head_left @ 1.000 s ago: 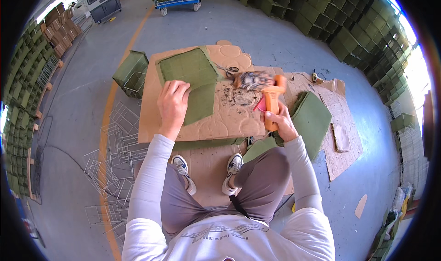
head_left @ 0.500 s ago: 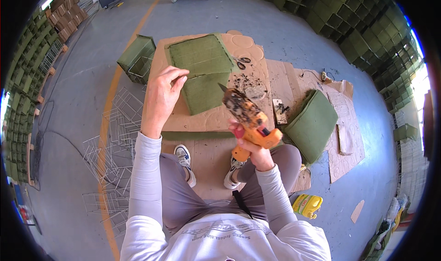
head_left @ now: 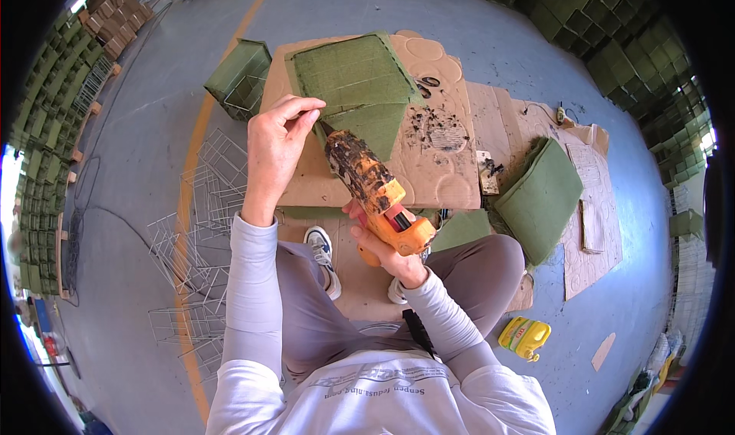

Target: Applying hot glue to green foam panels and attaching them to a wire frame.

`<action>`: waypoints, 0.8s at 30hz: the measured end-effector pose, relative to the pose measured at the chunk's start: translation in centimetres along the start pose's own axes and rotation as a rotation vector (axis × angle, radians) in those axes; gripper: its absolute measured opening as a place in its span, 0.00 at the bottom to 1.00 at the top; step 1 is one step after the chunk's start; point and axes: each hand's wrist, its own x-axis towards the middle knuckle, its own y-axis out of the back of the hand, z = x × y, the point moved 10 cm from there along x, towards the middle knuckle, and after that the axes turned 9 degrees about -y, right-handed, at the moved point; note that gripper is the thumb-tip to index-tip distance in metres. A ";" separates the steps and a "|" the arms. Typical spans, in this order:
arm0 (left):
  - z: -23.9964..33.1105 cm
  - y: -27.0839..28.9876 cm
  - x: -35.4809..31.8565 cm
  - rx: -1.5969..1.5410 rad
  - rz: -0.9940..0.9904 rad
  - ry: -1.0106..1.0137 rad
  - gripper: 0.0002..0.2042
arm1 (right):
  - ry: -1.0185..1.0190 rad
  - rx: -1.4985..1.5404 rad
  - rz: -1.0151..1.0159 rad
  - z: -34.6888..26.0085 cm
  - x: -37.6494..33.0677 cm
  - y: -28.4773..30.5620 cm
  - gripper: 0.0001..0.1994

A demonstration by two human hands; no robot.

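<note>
Orange glue gun [head_left: 375,194], crusted dark, gripped whole in right hand [head_left: 387,243], nozzle raised near left hand [head_left: 276,140]. Left fingers [head_left: 302,107] pinched together at the tip. Step: likely clearing the nozzle. Next: a steady gun. Green felt panel [head_left: 356,79] on cardboard [head_left: 436,167].

Upper body: white long-sleeved shirt [head_left: 383,389] — printed lettering across the chest. Legs: grey-brown trousers [head_left: 321,312]. Feet: grey-and-white sneakers [head_left: 323,253].
</note>
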 end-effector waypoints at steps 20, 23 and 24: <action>0.6 0.2 -0.1 0.019 0.048 -0.035 0.04 | 0.093 0.032 0.053 0.0 0.5 0.4 0.07; 0.5 0.2 -0.1 0.024 0.055 -0.038 0.04 | 0.078 0.050 0.063 -0.1 0.5 0.3 0.07; 0.4 0.1 -0.2 0.031 0.052 -0.030 0.04 | 0.078 0.066 0.076 -0.1 0.4 0.5 0.07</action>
